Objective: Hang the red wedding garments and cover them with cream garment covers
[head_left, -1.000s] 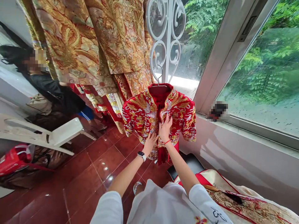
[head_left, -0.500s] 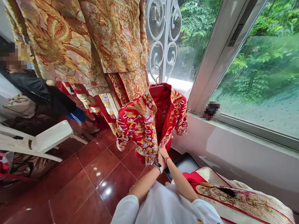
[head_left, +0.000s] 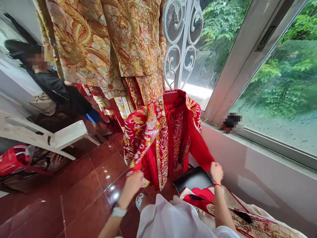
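In front of me a red jacket [head_left: 146, 124] with gold and silver embroidery hangs from a metal hanger [head_left: 172, 81]. Its front is spread apart, showing red lining and an embroidered red skirt or inner garment [head_left: 177, 138] on the same hanger. My left hand [head_left: 135, 182], closed, grips the lower corner of the jacket's left-side front panel. My right hand [head_left: 217, 172] is closed on the opposite panel's edge and pulls it out to the right, its plain red lining facing me.
Gold embroidered garments [head_left: 84, 43] hang at upper left. A person [head_left: 54, 86] stands behind them near a white plastic chair [head_left: 70, 134]. A black seat [head_left: 193, 180] and a cream-and-red embroidered garment [head_left: 267, 223] lie at lower right. A wet window [head_left: 277, 82] fills the right side.
My hands were together at the jacket's front hem. They have moved apart, left and right, drawing the two front panels open and exposing the inside.
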A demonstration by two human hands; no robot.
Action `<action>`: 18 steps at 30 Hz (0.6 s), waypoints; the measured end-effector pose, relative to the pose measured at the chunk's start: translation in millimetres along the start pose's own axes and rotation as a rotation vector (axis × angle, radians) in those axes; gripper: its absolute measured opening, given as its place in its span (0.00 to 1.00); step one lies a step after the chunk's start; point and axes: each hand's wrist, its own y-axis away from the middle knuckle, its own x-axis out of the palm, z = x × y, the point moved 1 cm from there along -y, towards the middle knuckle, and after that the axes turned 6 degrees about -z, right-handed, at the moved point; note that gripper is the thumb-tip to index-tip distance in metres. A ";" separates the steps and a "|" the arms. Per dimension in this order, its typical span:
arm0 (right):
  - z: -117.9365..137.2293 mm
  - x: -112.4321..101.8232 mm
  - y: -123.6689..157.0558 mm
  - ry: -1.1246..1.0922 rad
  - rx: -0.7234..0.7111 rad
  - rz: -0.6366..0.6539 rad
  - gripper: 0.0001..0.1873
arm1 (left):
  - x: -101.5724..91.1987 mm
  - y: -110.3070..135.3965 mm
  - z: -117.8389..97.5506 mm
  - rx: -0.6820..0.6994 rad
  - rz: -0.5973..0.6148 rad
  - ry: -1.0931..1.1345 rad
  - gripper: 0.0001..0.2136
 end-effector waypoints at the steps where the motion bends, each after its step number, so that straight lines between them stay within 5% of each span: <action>1: 5.3 -20.3 -11.4 -0.005 0.026 -0.112 0.24 | -24.2 -5.2 10.1 -0.038 -0.044 -0.019 0.09; 3: 37.8 -45.9 -25.3 -0.102 -0.081 -0.307 0.34 | -63.4 -23.6 11.3 -0.043 -0.310 -0.008 0.04; 4: 64.1 -50.1 -27.0 -0.201 -0.230 -0.387 0.43 | -75.9 -36.6 2.4 -0.014 -0.457 0.002 0.13; 7: 161.4 -34.9 -20.4 -0.380 -0.735 -0.396 0.62 | -87.0 -85.1 -42.8 0.047 -0.816 0.047 0.32; 9: 217.1 -18.5 -20.7 -0.417 -0.779 -0.374 0.58 | -85.8 -119.0 -66.6 0.011 -0.967 0.088 0.35; 13: 268.1 -16.0 -49.4 -0.480 -0.830 -0.264 0.36 | -109.9 -174.8 -64.9 0.016 -1.015 0.152 0.28; 18: 281.5 -48.5 -97.3 -0.639 -0.970 -0.167 0.34 | -174.6 -234.6 -31.1 0.160 -0.851 0.200 0.21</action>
